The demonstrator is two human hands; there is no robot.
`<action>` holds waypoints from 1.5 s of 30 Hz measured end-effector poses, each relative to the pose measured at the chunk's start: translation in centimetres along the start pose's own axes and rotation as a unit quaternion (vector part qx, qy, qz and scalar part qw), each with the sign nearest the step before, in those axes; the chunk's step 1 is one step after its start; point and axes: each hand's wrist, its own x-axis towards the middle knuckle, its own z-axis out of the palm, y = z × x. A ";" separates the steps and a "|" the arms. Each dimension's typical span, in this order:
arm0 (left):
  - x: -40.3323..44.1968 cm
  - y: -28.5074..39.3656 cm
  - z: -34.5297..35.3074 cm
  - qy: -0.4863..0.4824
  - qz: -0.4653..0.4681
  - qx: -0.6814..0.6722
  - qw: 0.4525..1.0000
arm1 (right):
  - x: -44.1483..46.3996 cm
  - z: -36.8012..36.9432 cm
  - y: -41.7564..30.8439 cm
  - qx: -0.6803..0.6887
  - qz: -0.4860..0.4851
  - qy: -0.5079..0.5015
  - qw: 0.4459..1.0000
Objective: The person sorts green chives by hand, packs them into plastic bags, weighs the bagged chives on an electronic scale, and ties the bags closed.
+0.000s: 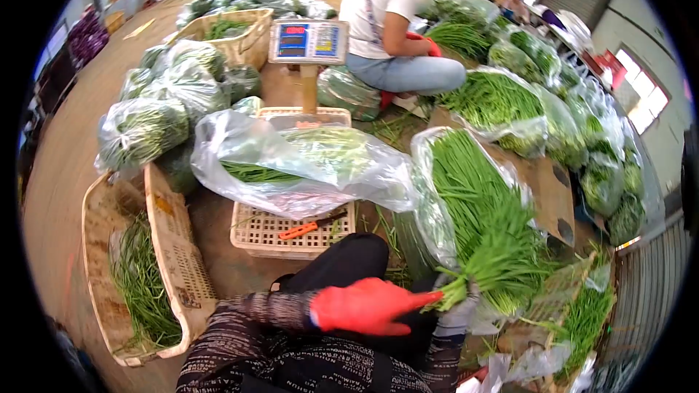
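Largest first. Full bag [291, 160] slumped across the low crate [251, 239]; we would keep our elbows off its loose plastic. To its right, the open bag [434, 207], mouth up, leaves heaped lengthwise. Bunch [502, 251] over the near end of that heap, tips fanned up and away, stem ends [453, 295] towards us.

Right hand [460, 314], grey glove: seems closed round the bunch near the stems, though most fingers are hidden. We judge a firm, even hold right there best; squeezing higher would bruise leaf. Left hand [358, 307], red glove, blurred: index stretched out to the stem ends, the rest loosely apart, nothing gripped that we can see. Whether it touches them, we cannot tell. Light fingertips serve us better than a fist for teasing out strays and evening the ends (damp stems would slip, we suspect).

Smallest: knife [298, 231], orange handle, on the low crate; best we mind its blade when reaching across.
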 end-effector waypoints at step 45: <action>-22.7 -11.5 -26.1 0.207 -0.282 0.576 0.739 | 20.1 28.8 18.2 -0.853 -0.217 -0.409 0.243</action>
